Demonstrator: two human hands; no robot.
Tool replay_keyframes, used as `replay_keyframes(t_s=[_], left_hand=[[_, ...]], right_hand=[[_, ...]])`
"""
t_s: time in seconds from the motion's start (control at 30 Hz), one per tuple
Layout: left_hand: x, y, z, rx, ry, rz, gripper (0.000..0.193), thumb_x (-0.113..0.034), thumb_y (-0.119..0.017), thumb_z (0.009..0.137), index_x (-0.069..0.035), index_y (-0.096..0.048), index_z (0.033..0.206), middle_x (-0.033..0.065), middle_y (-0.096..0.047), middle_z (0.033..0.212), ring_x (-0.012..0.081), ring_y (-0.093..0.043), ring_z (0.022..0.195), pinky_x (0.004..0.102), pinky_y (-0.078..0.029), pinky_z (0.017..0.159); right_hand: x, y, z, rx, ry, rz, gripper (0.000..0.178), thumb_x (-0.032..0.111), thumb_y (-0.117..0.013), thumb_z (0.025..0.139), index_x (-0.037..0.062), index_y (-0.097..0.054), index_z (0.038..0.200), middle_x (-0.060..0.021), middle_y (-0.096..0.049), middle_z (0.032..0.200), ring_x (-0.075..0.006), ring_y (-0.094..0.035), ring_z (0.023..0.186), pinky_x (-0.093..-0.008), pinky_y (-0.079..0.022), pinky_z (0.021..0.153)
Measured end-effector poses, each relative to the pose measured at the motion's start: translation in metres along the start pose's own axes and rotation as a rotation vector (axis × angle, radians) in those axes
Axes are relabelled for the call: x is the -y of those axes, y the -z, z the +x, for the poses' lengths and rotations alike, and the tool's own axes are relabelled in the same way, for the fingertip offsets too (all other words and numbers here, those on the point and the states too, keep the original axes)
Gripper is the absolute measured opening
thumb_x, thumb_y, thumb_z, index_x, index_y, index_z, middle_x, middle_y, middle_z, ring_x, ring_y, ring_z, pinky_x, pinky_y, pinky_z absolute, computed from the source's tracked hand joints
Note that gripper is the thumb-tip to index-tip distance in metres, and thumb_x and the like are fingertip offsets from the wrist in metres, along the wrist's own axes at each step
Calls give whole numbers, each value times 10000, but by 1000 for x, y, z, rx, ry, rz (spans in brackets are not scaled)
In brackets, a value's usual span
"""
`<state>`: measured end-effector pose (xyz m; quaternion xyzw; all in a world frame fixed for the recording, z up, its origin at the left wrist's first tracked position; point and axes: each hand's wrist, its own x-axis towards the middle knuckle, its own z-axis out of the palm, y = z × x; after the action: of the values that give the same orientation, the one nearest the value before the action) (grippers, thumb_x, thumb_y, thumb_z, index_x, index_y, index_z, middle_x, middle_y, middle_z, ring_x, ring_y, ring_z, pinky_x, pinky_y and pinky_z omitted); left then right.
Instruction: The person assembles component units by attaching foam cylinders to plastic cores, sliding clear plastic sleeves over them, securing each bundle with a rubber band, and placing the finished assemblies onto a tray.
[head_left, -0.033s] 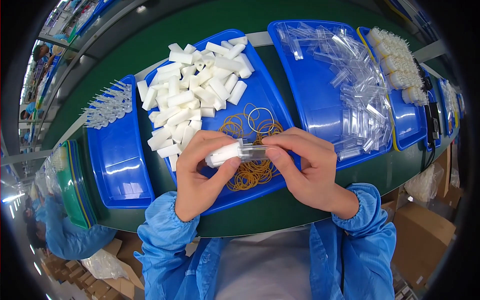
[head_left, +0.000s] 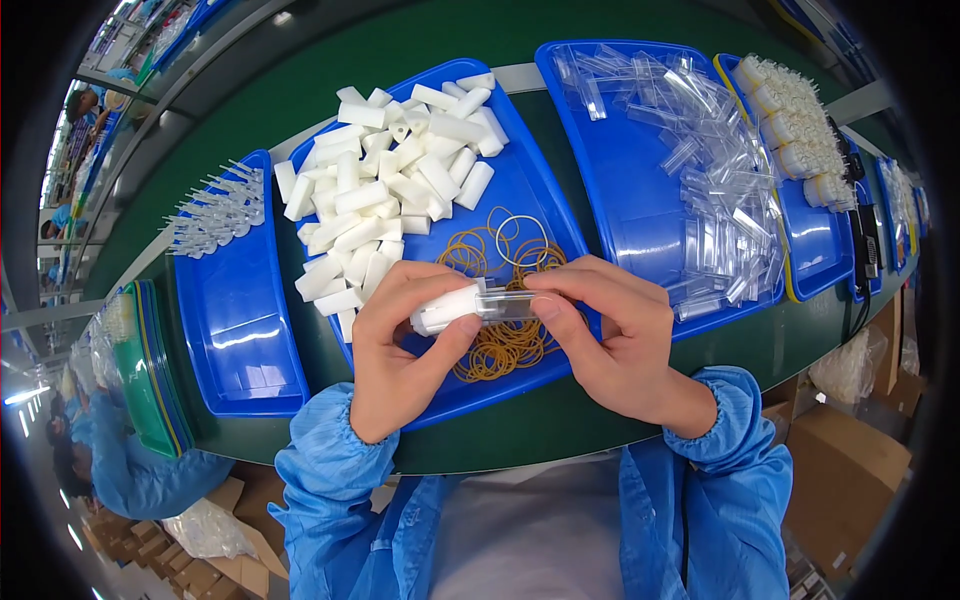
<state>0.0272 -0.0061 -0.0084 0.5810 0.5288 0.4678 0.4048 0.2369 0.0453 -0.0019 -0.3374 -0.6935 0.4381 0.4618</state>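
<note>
My left hand (head_left: pixel 402 345) is closed on a white foam cylinder (head_left: pixel 445 309), pinched between thumb and fingers. A clear plastic tube (head_left: pixel 510 306) is gripped at its right end by my right hand (head_left: pixel 622 338). The tube's left end meets the foam; how far the foam reaches inside is hard to see. Both pieces are held level above a blue tray (head_left: pixel 545 205). Tan rubber bands (head_left: pixel 505 345) lie in that tray under my hands, and a heap of white foam cylinders (head_left: pixel 385 180) fills its far left part.
To the right, a blue tray (head_left: pixel 625 190) holds many clear tubes (head_left: pixel 715 190). On the left, another blue tray (head_left: pixel 240 330) carries thin-stemmed translucent parts (head_left: pixel 220 212). Bundled white parts (head_left: pixel 785 120) stand far right. A person in blue (head_left: pixel 150 465) sits at the left; cardboard boxes (head_left: pixel 840 480) are lower right.
</note>
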Motion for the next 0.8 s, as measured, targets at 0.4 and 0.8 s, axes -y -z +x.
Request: replay_keyframes(t_s=[0.4, 0.8], left_hand=[[0, -3, -2, -15, -37, 30, 254, -34, -774, 825, -12, -715, 1071, 131, -634, 1086, 202, -640, 959, 293, -508, 807], [2, -2, -3, -8, -70, 56, 270, -49, -781, 824, -23, -716, 1085, 149, -606, 1189, 233, -627, 1026, 317, -516, 831]], right_hand=[[2, 0, -1, -50, -48, -72, 121, 1, -712, 881, -53, -712, 990, -131, -674, 786, -160, -636, 637, -265, -486, 557], [-2, -1, -1, -69, -32, -6, 119, 7, -719, 877, -48, -714, 982, -120, -675, 774, -160, -620, 606, -270, -462, 520]])
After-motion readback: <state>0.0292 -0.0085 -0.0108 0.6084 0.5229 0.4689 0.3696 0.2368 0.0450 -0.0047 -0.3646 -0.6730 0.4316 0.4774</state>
